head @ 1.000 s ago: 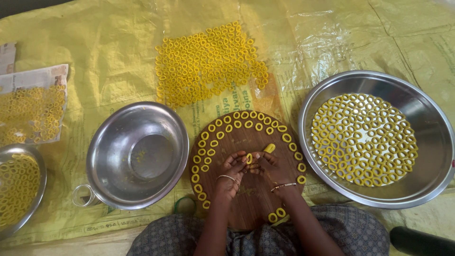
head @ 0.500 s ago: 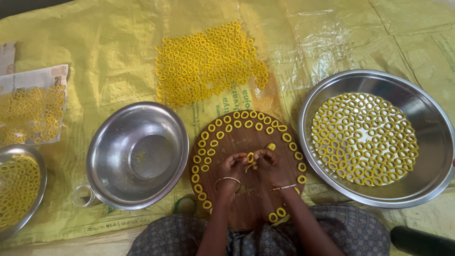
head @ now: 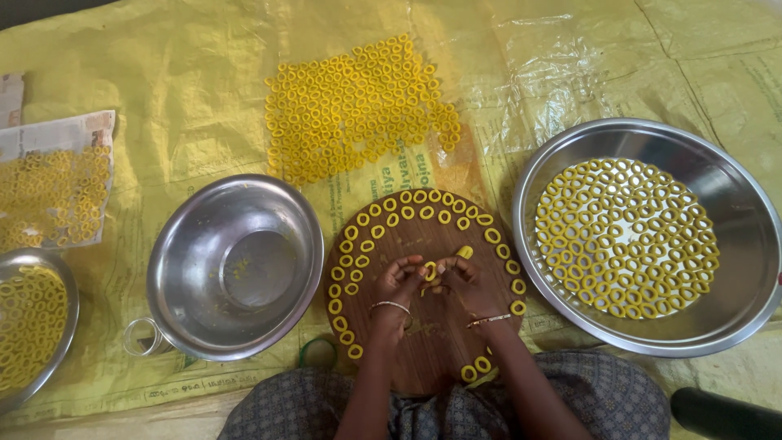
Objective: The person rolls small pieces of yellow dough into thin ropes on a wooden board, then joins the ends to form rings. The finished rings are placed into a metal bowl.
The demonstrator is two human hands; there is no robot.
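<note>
Where both hands meet, ring (head: 429, 271) (upright).

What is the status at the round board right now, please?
Left hand and right hand together over round wooden board, fingers pinching a small yellow dough ring. Finished rings line the board's edge. Nothing in the way.

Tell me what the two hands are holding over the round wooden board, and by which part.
A small piece of yellow dough, pinched between the fingertips of the left hand and right hand. The exact place of the grip cannot be told.
</note>
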